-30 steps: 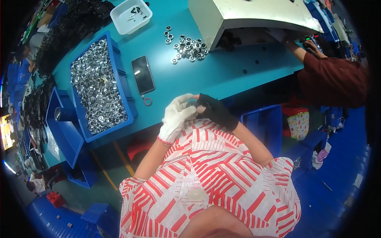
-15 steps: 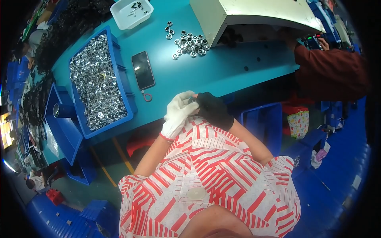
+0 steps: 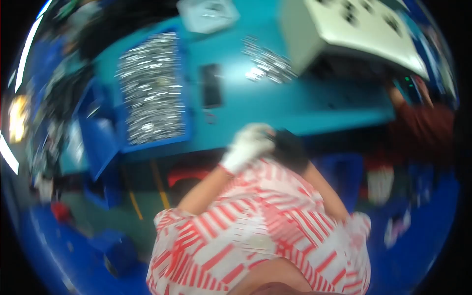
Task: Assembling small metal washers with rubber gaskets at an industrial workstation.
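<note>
My left hand (image 3: 250,143), in a white knit glove, and my right hand (image 3: 289,150), in a black glove, meet at the near edge of the teal table (image 3: 236,123). Their fingers are closed together around a small round part, which is smeared by motion now and showed as a dark ring a moment earlier. Beyond my left hand lies a dark phone (image 3: 212,87) with a red ring-shaped strap (image 3: 210,117). Farther off is a loose cluster of small shiny metal parts (image 3: 270,66).
A blue bin (image 3: 183,81) full of shiny round parts (image 3: 152,93) stands at left, beside another blue bin (image 3: 93,142). A white tray (image 3: 194,14) sits at the back. A cream housing (image 3: 339,34) stands at back right, near another person's dark red sleeve (image 3: 418,125).
The whole view has swung, so the table and bins appear shifted right and blurred. My hands stay together at the table edge. The other person's hands at right have moved slightly.
</note>
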Motion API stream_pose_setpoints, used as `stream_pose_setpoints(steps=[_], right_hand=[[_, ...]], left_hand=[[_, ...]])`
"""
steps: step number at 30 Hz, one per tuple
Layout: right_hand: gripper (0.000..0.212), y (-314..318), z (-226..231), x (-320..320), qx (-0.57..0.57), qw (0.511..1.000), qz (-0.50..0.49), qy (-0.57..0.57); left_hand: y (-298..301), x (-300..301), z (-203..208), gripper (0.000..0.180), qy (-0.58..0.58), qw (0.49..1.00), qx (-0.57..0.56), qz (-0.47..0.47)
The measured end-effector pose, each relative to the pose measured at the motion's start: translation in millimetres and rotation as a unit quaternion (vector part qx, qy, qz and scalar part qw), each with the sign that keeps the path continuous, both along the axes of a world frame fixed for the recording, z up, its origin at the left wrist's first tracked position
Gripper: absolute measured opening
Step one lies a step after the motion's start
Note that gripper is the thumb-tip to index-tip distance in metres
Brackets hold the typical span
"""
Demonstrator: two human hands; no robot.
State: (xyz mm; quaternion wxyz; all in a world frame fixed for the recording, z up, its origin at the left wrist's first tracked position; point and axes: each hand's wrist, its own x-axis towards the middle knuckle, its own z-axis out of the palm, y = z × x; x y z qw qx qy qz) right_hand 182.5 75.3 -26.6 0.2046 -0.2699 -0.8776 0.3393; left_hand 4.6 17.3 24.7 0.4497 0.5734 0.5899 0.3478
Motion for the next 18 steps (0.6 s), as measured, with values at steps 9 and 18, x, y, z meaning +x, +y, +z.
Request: stream_pose_setpoints(steps=[9,18], right_hand=[[0.045,-7.7,39.8,3.2,-0.11,0.993,-0.041,-0.001],[0.034,2.9,35.1,-11.9,-0.044,0.998,0.039,0.036]], left_hand=[[-9.1,13.7,21.6,0.038,-0.251,0.941,-0.201,0.104],[-10.7,-4.4,10.2,0.036,-0.161,0.97,-0.147,0.104]])
